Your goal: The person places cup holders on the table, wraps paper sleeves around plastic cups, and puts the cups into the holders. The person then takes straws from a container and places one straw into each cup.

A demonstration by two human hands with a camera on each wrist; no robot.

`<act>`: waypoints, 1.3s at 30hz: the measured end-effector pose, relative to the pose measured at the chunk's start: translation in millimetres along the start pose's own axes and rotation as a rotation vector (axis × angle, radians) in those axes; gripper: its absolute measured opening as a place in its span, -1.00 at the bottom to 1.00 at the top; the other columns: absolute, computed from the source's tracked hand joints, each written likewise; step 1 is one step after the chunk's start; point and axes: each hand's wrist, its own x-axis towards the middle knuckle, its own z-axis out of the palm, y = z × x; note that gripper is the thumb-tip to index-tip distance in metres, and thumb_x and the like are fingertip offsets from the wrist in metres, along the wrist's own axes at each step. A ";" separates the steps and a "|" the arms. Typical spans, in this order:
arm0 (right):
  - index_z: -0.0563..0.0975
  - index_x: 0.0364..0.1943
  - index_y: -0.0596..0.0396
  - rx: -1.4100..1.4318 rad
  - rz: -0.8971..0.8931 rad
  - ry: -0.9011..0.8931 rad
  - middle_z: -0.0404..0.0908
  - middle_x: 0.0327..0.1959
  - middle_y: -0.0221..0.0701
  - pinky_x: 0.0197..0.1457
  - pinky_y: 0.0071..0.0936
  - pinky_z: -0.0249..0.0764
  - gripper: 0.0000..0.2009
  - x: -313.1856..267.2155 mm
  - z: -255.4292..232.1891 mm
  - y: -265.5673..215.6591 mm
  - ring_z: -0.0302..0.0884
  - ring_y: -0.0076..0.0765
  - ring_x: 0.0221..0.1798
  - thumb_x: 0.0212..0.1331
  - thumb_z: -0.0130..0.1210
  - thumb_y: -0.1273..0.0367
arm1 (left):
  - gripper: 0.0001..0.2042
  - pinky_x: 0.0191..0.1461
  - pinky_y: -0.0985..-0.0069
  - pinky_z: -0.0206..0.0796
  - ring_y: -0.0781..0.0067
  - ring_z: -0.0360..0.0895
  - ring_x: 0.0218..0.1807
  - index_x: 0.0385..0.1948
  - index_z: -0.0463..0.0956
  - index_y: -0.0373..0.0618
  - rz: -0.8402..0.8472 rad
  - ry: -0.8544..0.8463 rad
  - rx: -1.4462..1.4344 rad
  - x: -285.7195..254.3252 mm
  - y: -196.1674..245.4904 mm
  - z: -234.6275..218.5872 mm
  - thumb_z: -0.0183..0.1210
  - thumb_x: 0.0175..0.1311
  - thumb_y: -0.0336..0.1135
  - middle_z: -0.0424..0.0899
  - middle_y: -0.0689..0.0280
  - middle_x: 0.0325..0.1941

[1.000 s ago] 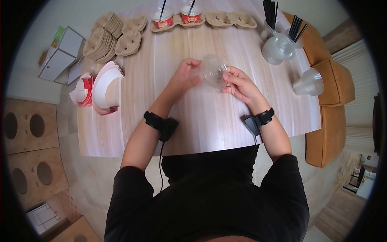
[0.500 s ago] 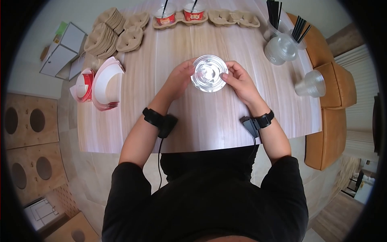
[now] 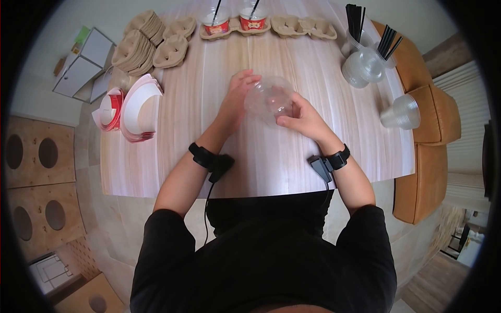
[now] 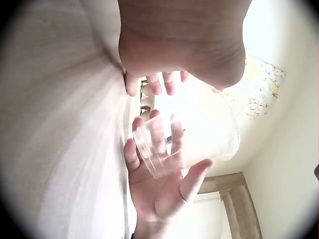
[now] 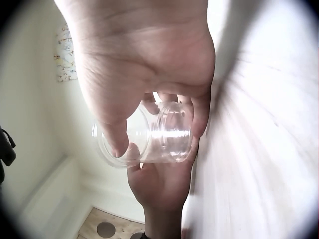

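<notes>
A clear plastic cup (image 3: pixel 269 99) stands between my two hands over the middle of the table (image 3: pixel 250 167). The right wrist view shows the cup (image 5: pixel 172 132) rim up, its narrower ridged base close over the tabletop. My right hand (image 3: pixel 308 120) grips it from the right, thumb on the near side and fingers curled round the far side. On the other side is my left hand (image 3: pixel 237 99), its fingers extended beside the wall. In the left wrist view the right fingers show through the cup (image 4: pixel 159 144).
Stacked cardboard drink carriers (image 3: pixel 133 55) and paper sleeves (image 3: pixel 143 112) stand left. At the back, a carrier holds two lidded cups (image 3: pixel 216 26) with straws; another carrier (image 3: pixel 302 27) adjoins it. Black straws (image 3: pixel 355 23), clear round lids (image 3: pixel 357 73) and nested clear cups (image 3: pixel 404 112) line the right.
The cup has turned from showing a shiny round face to the head camera. My right hand now wraps further round it, and the left fingers have spread out from it.
</notes>
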 end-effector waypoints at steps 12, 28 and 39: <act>0.47 -0.03 0.15 -0.067 0.258 -0.114 0.57 -0.31 -0.43 -0.52 -0.68 0.42 -0.62 -0.4 -9.7 -2.4 0.52 -0.60 -0.39 0.34 -0.05 0.11 | -0.42 0.41 0.35 -0.05 0.33 0.20 0.35 0.30 0.19 -0.19 0.115 -0.566 0.357 -10.8 -0.3 6.3 -0.12 0.41 0.06 0.27 0.20 0.34; 0.26 0.19 0.14 0.524 0.163 -0.079 0.51 -0.01 -0.17 -0.24 -0.41 0.48 -0.38 -2.1 -15.6 9.7 0.60 -0.12 -0.10 0.35 -0.28 -0.12 | -0.83 -0.34 0.44 0.37 0.45 0.57 -0.39 -0.38 0.55 -0.17 0.217 0.554 1.361 -70.0 135.4 -86.8 0.09 0.23 -0.27 0.63 0.30 -0.49; 0.28 0.18 0.15 0.526 0.248 -0.091 0.54 -0.05 -0.16 -0.27 -0.45 0.46 -0.44 3.9 -20.3 14.8 0.60 -0.09 -0.14 0.38 -0.21 -0.04 | -0.59 -0.17 0.20 0.42 0.10 0.62 -0.21 -0.40 0.56 -0.13 -0.473 0.673 2.022 -117.2 208.4 -166.8 0.14 0.15 0.10 0.67 0.08 -0.32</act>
